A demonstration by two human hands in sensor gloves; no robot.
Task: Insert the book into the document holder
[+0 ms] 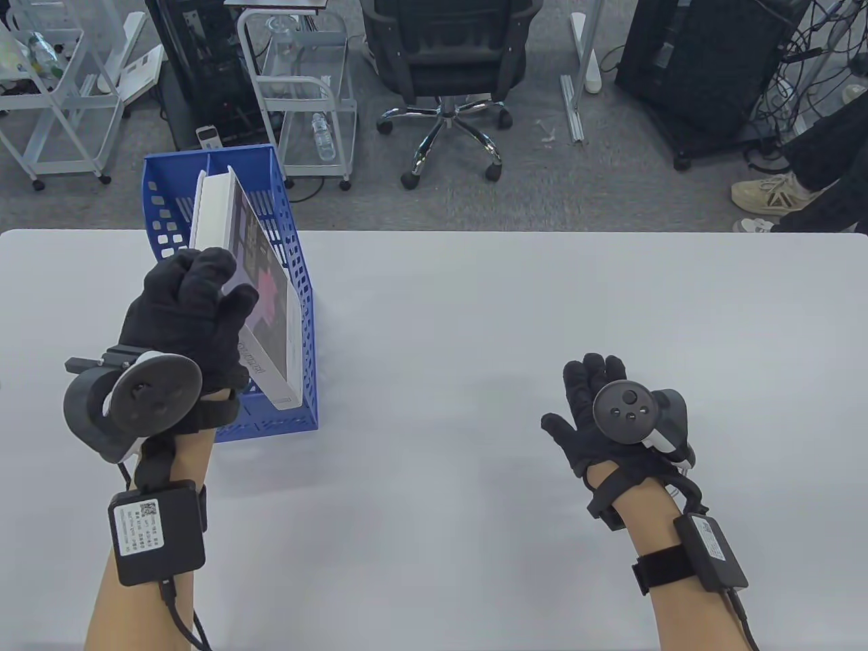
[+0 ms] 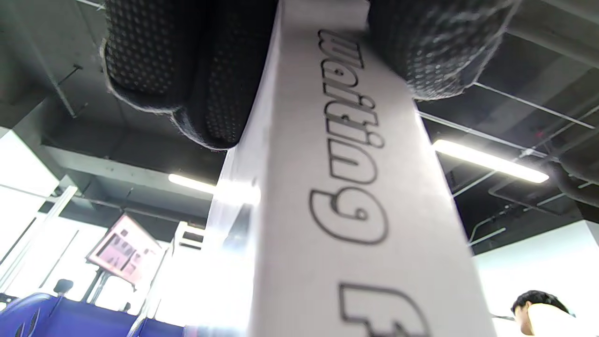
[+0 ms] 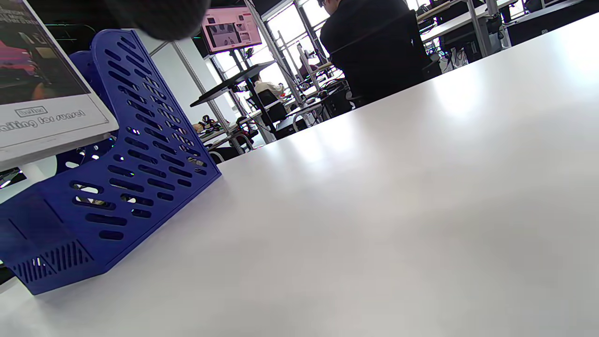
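1. My left hand (image 1: 193,308) grips a white book (image 1: 254,291), fingers on one side and thumb on the cover, holding it tilted above the blue document holder (image 1: 298,298).
2. The book's lower edge sits over the holder's open top; I cannot tell whether it touches the inside.
3. The holder stands at the far left of the white table (image 1: 475,325), its perforated wall facing right.
4. In the left wrist view, my gloved fingers (image 2: 201,70) clamp the book's spine (image 2: 346,187), printed with outlined letters.
5. My right hand (image 1: 610,420) rests flat on the table, released, fingers spread, well apart from the holder.
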